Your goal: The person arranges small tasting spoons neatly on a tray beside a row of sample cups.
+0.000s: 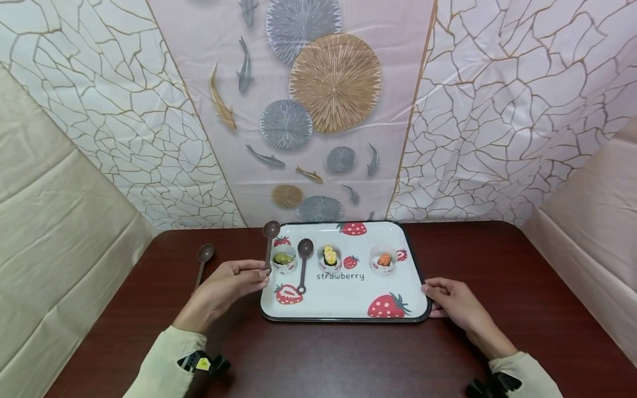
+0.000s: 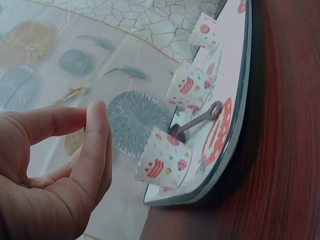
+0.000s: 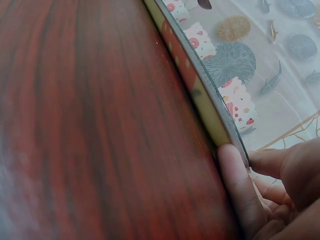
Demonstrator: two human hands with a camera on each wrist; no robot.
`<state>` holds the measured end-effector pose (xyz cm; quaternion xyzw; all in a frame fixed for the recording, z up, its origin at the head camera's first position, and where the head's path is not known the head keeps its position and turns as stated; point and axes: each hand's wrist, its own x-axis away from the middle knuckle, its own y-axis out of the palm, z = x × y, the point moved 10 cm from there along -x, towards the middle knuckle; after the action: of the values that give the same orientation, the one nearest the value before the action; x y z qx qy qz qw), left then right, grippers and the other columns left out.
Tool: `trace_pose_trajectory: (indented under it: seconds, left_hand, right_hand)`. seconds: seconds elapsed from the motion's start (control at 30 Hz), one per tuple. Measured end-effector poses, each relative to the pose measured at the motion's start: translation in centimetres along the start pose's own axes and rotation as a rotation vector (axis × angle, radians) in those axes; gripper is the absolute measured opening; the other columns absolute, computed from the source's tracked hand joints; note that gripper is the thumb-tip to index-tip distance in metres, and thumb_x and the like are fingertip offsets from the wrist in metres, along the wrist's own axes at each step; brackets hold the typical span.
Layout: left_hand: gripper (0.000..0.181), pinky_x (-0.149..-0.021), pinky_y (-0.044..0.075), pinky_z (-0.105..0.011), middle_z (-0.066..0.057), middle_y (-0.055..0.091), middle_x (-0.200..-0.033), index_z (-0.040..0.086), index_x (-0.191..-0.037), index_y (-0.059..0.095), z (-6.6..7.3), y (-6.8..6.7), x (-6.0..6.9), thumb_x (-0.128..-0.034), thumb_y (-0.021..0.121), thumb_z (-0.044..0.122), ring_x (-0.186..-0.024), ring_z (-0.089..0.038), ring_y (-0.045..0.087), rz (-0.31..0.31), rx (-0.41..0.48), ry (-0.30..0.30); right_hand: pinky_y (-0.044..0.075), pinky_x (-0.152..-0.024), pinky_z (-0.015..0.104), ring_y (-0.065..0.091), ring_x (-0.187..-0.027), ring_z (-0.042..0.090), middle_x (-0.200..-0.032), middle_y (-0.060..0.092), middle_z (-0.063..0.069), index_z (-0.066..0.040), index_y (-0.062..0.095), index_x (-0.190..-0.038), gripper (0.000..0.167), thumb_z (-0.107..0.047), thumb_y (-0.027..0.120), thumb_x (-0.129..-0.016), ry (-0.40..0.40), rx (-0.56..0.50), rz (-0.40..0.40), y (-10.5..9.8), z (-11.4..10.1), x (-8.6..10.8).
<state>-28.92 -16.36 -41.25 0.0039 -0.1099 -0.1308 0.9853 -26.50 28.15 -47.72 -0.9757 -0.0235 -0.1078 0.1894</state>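
Note:
My left hand (image 1: 229, 286) pinches the handle end of a dark brown spoon (image 1: 271, 231), its bowl pointing away at the tray's left edge. In the left wrist view the fingertips (image 2: 96, 112) meet and the held spoon is hidden. My right hand (image 1: 455, 301) pinches the right rim of a white strawberry-print tray (image 1: 343, 301). On the tray stand three patterned paper cups: one with green food (image 1: 284, 258), one with yellow food (image 1: 330, 256), one with orange food (image 1: 384, 259). A second brown spoon (image 1: 305, 249) lies between the green and yellow ones.
A third brown spoon (image 1: 205, 254) lies on the dark red-brown table (image 1: 323, 359), left of the tray and partly behind my left hand. A patterned cloth (image 1: 318, 166) hangs behind the table. Pale padded panels (image 1: 55, 221) flank both sides.

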Motion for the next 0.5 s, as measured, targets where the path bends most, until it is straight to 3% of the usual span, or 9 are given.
trace_pose_trajectory:
  seconds: [0.2,0.5]
  left_hand:
    - [0.045,-0.092,0.062,-0.026,-0.009,0.071,-0.111,-0.02,-0.141,0.049,0.1,0.8,-0.3,-0.1009,0.064,-0.005,-0.095,-0.008,0.071,-0.008,0.002,-0.004]
    - [0.045,-0.088,0.063,-0.025,-0.007,0.072,-0.109,-0.018,-0.139,0.052,0.0,1.7,-0.5,-0.1001,0.066,-0.001,-0.091,-0.007,0.071,-0.001,-0.05,-0.002]
  right_hand:
    - [0.066,-0.068,0.031,0.064,-0.077,0.016,-0.113,0.07,0.016,0.018,0.046,-0.146,0.052,-0.02,0.056,-0.111,0.01,0.02,-0.002,-0.1,0.1,-0.1]
    - [0.066,-0.067,0.031,0.065,-0.073,0.015,-0.104,0.07,0.01,0.018,0.048,-0.143,0.049,-0.017,0.057,-0.11,0.003,-0.006,0.003,0.0,0.1,0.0]
